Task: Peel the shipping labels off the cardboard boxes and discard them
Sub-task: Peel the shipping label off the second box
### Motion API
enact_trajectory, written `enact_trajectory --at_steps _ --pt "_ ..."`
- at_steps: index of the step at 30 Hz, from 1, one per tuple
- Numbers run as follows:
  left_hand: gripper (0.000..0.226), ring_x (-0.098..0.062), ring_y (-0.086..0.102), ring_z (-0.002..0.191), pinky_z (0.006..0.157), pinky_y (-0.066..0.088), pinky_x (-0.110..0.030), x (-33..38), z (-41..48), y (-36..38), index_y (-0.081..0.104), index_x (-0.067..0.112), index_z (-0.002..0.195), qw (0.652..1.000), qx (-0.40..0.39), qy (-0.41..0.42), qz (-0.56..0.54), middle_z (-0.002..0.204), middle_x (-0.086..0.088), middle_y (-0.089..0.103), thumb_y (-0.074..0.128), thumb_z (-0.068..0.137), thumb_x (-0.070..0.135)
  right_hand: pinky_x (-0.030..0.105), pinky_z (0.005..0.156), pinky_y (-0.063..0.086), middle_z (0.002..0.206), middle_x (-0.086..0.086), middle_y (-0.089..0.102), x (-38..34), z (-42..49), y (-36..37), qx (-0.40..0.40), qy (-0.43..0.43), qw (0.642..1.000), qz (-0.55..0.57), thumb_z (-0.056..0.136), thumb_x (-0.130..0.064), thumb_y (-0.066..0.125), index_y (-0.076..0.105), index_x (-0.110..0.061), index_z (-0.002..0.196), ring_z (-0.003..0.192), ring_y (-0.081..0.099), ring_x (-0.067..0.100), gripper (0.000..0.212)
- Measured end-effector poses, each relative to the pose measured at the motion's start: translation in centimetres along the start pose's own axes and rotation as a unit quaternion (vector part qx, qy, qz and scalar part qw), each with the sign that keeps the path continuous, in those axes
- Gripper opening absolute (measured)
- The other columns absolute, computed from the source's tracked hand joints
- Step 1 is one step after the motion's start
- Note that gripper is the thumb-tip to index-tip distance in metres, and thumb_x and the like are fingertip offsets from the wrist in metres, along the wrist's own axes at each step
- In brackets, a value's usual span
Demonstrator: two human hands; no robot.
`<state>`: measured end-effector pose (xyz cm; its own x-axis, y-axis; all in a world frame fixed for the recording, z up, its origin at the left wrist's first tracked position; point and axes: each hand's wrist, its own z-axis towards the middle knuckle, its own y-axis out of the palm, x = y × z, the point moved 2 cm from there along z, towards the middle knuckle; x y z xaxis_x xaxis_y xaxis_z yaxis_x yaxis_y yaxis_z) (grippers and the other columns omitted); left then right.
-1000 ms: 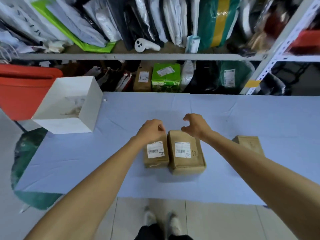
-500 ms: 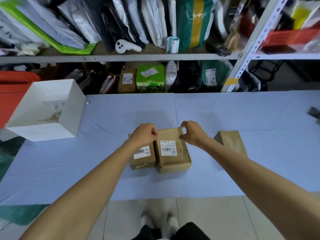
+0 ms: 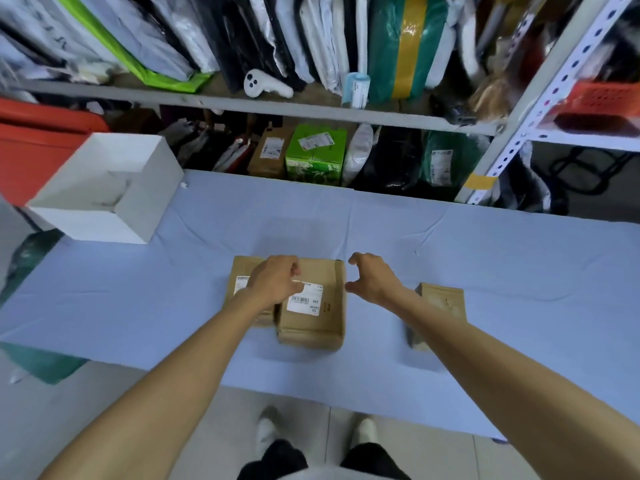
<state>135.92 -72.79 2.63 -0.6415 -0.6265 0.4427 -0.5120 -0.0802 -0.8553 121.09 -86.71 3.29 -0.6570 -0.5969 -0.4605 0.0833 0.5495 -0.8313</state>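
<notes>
Left grip (image 3: pixel 275 284) on label (image 3: pixel 304 303) top edge

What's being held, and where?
The left hand pinches the white shipping label on the middle brown cardboard box by its top corner. The right hand holds nothing.

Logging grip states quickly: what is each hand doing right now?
Left hand: pinching the top corner of the label on the middle box.
Right hand: open, holding nothing, beside that box.
</notes>
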Motion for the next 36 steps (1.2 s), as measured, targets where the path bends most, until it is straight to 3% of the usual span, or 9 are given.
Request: enact_trajectory --at_steps 7,12,15,18,20,23,28,32,36 --pt "0.027 -0.023 0.060 0.098 0.081 0.048 -0.033 1.1 -0.4 1.5 0.060 0.019 0.103 0.999 0.017 -0.011 0.043 0.107 -0.001 0.061 0.068 0.077 0.024 0.036 0.094 0.042 0.131 0.016 0.052 2.1 -0.2 1.6 -0.037 0.008 0.999 0.013 0.083 -0.026 0.067 0.043 -0.007 0.133 0.120 0.049 0.031 0.059" --pt "0.032 -0.024 0.058 0.100 0.079 0.045 -0.033 -0.1 -1.7 3.8 0.056 0.021 0.107 1.000 -0.004 -0.019 0.022 0.114 -0.001 0.057 0.071 0.079 0.026 0.039 0.092 0.045 0.130 0.017 0.044 1.7 -0.9 4.3 -0.063 0.000 0.998 0.013 0.080 -0.025 0.070 0.018 -0.019 0.149 0.115 0.051 0.037 0.087" --pt "0.037 -0.022 0.058 0.098 0.078 0.046 -0.033 -1.0 -2.5 4.6 0.054 0.021 0.110 1.000 0.023 -0.009 0.014 0.117 0.001 0.053 0.071 0.077 0.025 0.041 0.095 0.048 0.149 0.018 0.017 1.0 -1.4 6.0 -0.078 0.004 0.993 0.089 0.070 -0.018 0.080 -0.003 -0.025 0.151 0.123 0.047 0.042 0.116" --pt "0.045 -0.021 0.056 0.098 0.080 0.047 -0.034 -0.6 -3.1 5.6 0.052 0.018 0.114 1.000 0.023 -0.007 -0.008 0.117 0.000 0.051 0.073 0.075 0.024 0.040 0.110 0.036 0.158 0.014 -0.016 1.5 -1.3 7.2 -0.102 0.008 0.992 0.079 0.066 -0.014 0.083 -0.015 -0.022 0.151 0.147 0.012 0.033 0.129" --pt "0.050 -0.022 0.055 0.101 0.084 0.047 -0.033 -0.8 -3.8 6.4 0.051 0.015 0.118 1.000 0.008 -0.018 -0.009 0.117 -0.002 0.049 0.074 0.073 0.021 0.038 0.116 0.023 0.160 0.009 -0.013 1.8 -1.2 8.3 -0.112 0.008 0.989 0.092 0.073 -0.009 0.079 -0.008 -0.018 0.153 0.148 0.001 0.027 0.118" --pt "0.051 -0.023 0.053 0.104 0.087 0.046 -0.032 -1.6 -4.0 6.9 0.050 0.014 0.121 1.000 0.010 -0.028 -0.003 0.120 -0.002 0.046 0.071 0.075 0.017 0.033 0.115 0.022 0.162 0.002 -0.004 1.6 -1.4 9.3 -0.095 -0.025 0.991 0.090 0.096 -0.017 0.055 -0.008 -0.021 0.153 0.146 0.014 0.024 0.085" --pt "0.055 -0.019 0.049 0.113 0.089 0.043 -0.025 -1.3 -4.1 8.6 0.048 0.014 0.124 0.998 0.015 0.010 -0.053 0.124 -0.001 0.042 0.074 0.075 0.016 0.033 0.111 0.036 0.160 0.002 -0.019 3.2 -1.8 8.5 -0.097 -0.009 0.994 0.048 0.065 -0.018 0.079 -0.024 -0.017 0.148 0.143 0.026 0.028 0.132" --pt "0.068 -0.020 0.051 0.114 0.098 0.043 -0.031 -0.5 -3.5 9.3 0.047 0.013 0.130 0.992 0.027 0.007 -0.122 0.127 -0.002 0.043 0.079 0.070 0.014 0.020 0.112 0.020 0.161 -0.001 -0.008 5.5 -2.5 7.8 -0.070 0.022 0.989 0.128 0.067 -0.013 0.081 -0.014 -0.019 0.152 0.148 0.011 0.019 0.128" --pt "0.069 -0.019 0.057 0.111 0.094 0.048 -0.031 0.7 -2.9 10.7 0.049 0.018 0.126 0.978 0.021 -0.002 -0.205 0.124 0.002 0.049 0.081 0.065 0.014 0.018 0.112 0.014 0.161 0.004 0.000 8.1 -3.5 6.7 -0.056 0.018 0.989 0.134 0.058 -0.008 0.087 -0.008 -0.015 0.153 0.149 0.003 0.018 0.133"
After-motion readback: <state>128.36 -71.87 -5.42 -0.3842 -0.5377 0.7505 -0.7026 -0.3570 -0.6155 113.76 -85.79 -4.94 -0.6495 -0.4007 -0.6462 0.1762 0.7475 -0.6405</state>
